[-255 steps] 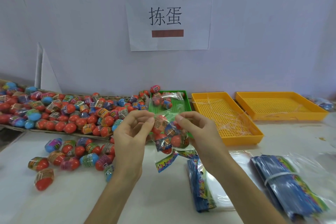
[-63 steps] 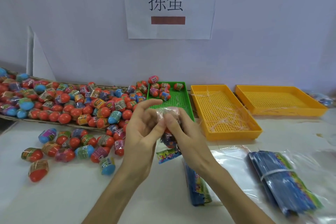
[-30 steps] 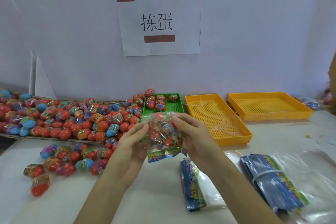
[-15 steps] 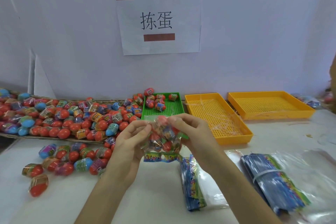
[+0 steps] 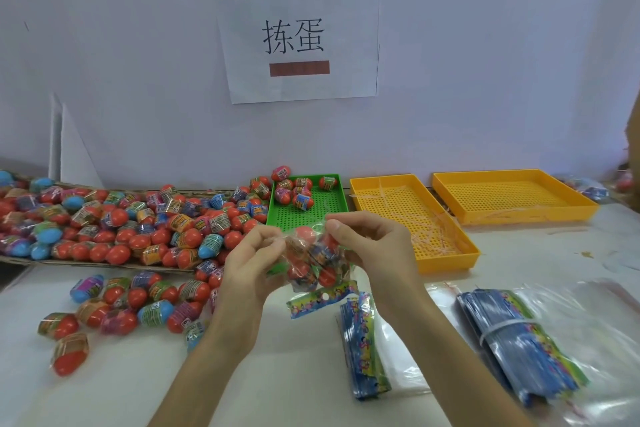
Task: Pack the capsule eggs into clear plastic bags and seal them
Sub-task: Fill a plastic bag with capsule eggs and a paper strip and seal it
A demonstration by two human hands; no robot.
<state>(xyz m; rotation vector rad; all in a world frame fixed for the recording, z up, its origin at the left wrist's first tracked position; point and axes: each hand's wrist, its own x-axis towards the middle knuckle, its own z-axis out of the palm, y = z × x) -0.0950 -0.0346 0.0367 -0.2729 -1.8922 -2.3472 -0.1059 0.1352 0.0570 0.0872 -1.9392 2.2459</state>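
Note:
A clear plastic bag filled with several red capsule eggs hangs above the table, its colourful printed header pointing down. My left hand pinches the bag's upper left edge. My right hand pinches the upper right edge. A large pile of red and blue capsule eggs lies on a flat cardboard at the left, with loose eggs on the table in front. A stack of unused bags lies on the table below my right wrist.
A green perforated tray holds several eggs behind my hands. Two yellow perforated trays stand to the right; the nearer one holds thin strips. A banded bundle of bags lies on clear plastic at the right. A paper sign hangs on the wall.
Both hands have kept hold of the filled bag and shifted slightly along its top edge. The printed header has swung a little to the right.

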